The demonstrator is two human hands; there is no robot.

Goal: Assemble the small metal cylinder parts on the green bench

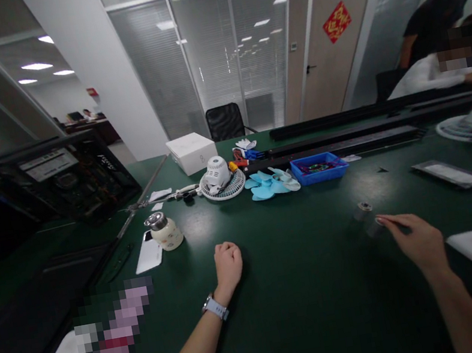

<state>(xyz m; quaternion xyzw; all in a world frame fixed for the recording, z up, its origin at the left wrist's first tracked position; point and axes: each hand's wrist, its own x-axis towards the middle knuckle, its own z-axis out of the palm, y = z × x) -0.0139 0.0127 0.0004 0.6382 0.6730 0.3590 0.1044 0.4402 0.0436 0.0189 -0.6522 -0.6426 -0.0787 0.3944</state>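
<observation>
Green tabletop (305,310); left hand (228,265) fisted, right hand (418,240) pinching cylinder (374,229).

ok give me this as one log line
right hand: touching nearer cylinder, grip unclear | left hand: curled | beside nearer cylinder: farther cylinder

The fingertips of the right hand (418,241) are at the top of a small cylinder (374,229); just beyond is a second cylinder (363,212). The left hand (228,263) is curled, and to its left stands a cream jar (167,235).
</observation>
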